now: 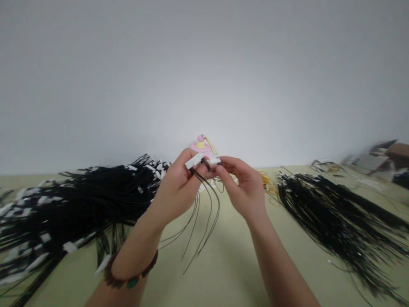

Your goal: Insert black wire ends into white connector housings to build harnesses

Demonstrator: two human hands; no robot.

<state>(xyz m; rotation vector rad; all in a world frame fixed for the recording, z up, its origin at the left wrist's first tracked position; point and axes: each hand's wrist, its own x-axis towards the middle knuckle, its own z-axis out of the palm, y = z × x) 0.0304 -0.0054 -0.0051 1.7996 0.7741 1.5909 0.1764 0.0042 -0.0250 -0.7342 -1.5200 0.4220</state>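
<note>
My left hand [177,182] is raised above the table and pinches a small white tag [194,161] with thin black cords [204,213] hanging from it in loops. My right hand [245,183] faces it, fingers closed on a second white tag [213,161] at the same bunch. The two tags nearly touch between my fingertips. A bead bracelet [131,279] sits on my left wrist.
A big heap of black cords with white tags [64,213] lies on the yellow-green table [223,273] at the left. Another pile of black cords [338,217] lies at the right. A pink and yellow object [200,146] stands behind my hands, yellow rubber bands [267,181] beside it. Clutter [383,155] far right.
</note>
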